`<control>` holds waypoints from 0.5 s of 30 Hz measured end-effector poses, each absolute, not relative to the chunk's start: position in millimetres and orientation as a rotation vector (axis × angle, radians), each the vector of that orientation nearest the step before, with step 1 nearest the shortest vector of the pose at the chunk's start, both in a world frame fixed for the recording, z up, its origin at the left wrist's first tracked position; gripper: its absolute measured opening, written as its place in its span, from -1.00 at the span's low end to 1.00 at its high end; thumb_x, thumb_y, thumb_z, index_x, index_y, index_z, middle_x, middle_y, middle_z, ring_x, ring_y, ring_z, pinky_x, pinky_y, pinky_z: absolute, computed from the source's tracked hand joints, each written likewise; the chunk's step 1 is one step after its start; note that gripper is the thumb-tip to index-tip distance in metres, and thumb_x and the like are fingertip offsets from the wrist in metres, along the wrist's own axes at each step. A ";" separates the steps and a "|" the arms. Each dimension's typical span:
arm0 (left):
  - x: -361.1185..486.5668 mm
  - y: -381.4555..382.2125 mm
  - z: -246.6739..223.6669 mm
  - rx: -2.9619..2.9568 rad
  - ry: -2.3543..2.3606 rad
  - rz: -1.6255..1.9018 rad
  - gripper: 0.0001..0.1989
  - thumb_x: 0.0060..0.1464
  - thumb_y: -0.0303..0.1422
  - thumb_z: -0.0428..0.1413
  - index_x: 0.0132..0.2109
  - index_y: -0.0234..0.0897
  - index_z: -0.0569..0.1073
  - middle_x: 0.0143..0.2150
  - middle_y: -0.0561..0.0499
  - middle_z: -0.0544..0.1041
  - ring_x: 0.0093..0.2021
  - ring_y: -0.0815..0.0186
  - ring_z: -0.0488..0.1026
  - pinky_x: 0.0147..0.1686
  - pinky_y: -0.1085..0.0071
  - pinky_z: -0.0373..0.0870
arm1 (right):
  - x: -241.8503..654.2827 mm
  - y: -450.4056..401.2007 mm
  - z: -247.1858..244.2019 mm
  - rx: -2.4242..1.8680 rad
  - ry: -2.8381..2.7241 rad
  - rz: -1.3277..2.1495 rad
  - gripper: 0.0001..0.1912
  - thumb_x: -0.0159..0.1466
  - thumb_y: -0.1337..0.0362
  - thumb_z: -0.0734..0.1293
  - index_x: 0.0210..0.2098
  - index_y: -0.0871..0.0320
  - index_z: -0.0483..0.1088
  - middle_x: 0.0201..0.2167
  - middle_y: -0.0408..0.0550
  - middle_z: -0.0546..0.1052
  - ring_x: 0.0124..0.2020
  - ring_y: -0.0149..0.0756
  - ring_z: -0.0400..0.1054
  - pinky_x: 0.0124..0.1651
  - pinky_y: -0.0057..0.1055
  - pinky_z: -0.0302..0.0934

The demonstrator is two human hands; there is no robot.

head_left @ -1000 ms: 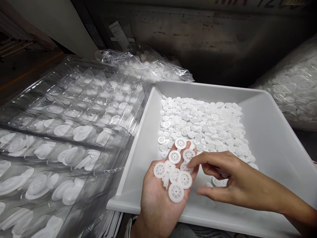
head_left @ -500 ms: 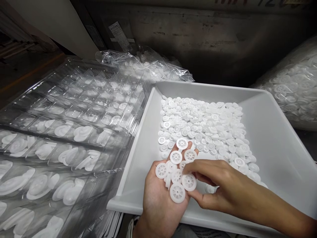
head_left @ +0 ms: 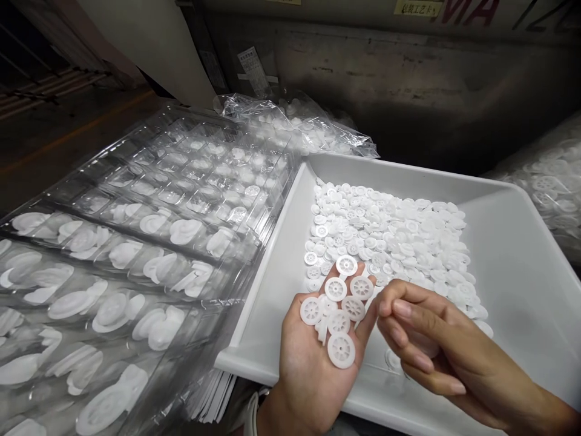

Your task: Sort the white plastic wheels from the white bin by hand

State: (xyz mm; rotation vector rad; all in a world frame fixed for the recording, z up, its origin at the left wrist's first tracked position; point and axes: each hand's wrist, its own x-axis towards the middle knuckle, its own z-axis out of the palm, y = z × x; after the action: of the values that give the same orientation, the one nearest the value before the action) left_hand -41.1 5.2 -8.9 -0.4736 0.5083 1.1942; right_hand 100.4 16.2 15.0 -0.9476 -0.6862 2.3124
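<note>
My left hand (head_left: 313, 363) lies palm up over the front of the grey tray (head_left: 508, 242), cupping several white plastic spoked wheels (head_left: 341, 350). Most of these rest flat across the palm and fingers; one stands on edge near the thumb. Just right of them, my right hand (head_left: 431, 345) is closed, thumb against the index finger and the other fingers curled inward. Whatever lies inside those fingers is hidden. Behind both hands a heap of similar white wheels (head_left: 390, 233) covers the tray floor, and a loose wheel (head_left: 393, 360) lies partly behind the right fingers.
Left of the tray are stacked clear plastic compartment trays (head_left: 149, 242) with white parts in their pockets. A clear bag of white parts (head_left: 313, 130) sits behind them. Another full bag (head_left: 556, 181) stands at the right. A dark metal wall (head_left: 385, 79) closes off the back.
My right hand has drawn away to the right from the left palm and turned over, fingers curling. The wheel it was touching no longer shows on the palm. The view has shifted left.
</note>
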 end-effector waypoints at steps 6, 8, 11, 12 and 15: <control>-44.3 5.7 -11.3 -0.470 0.496 1.202 -0.59 0.07 -0.45 -0.06 0.09 -0.36 0.32 0.11 -0.19 0.40 0.11 0.04 0.32 0.08 0.14 0.28 | 112.8 17.2 19.1 -1.245 -1.177 2.047 -0.80 0.31 0.09 0.20 -0.21 0.01 0.38 -0.58 -0.28 0.19 -0.66 -0.61 -0.05 -0.62 -0.58 -0.15; -44.6 5.4 -10.9 -0.485 0.508 1.191 -0.58 0.08 -0.44 -0.06 0.11 -0.31 0.31 0.12 -0.17 0.39 0.10 0.04 0.33 0.06 0.09 0.29 | 113.1 17.4 18.4 -1.267 -1.511 1.814 -0.84 0.32 0.12 0.19 -0.20 -0.04 0.38 -0.55 -0.25 0.26 -0.62 -0.56 0.05 -0.60 -0.57 -0.04; -43.8 4.9 -9.3 -0.499 0.505 1.186 -0.58 0.08 -0.42 -0.08 0.11 -0.32 0.30 0.11 -0.18 0.41 0.08 0.04 0.35 0.05 0.10 0.30 | 106.9 14.1 17.1 -1.159 -2.072 1.307 -0.85 0.24 0.18 0.31 -0.18 -0.01 0.38 -0.52 -0.23 0.33 -0.57 -0.51 0.17 -0.57 -0.58 0.07; -43.4 4.8 -8.5 -0.508 0.517 1.186 -0.57 0.08 -0.42 -0.08 0.11 -0.33 0.30 0.09 -0.18 0.42 0.07 0.04 0.36 0.05 0.11 0.31 | 103.6 11.8 16.4 -1.104 -2.190 1.172 -0.80 0.20 0.18 0.35 -0.17 0.03 0.36 -0.52 -0.23 0.35 -0.57 -0.49 0.20 -0.56 -0.58 0.11; -42.7 4.5 -6.3 -0.514 0.580 1.145 -0.55 0.05 -0.43 -0.08 0.12 -0.32 0.30 0.04 -0.16 0.47 0.03 0.05 0.40 0.03 0.15 0.33 | 92.9 3.0 11.8 -1.034 -2.351 0.913 -0.69 0.19 0.16 0.35 -0.12 0.13 0.31 -0.48 -0.18 0.42 -0.51 -0.42 0.32 -0.45 -0.53 0.23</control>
State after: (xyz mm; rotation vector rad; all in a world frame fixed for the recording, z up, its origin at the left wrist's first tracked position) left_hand -42.7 4.5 -6.3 -0.5145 0.5805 1.1445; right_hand 92.9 3.0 11.8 -1.0339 -2.3508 0.9127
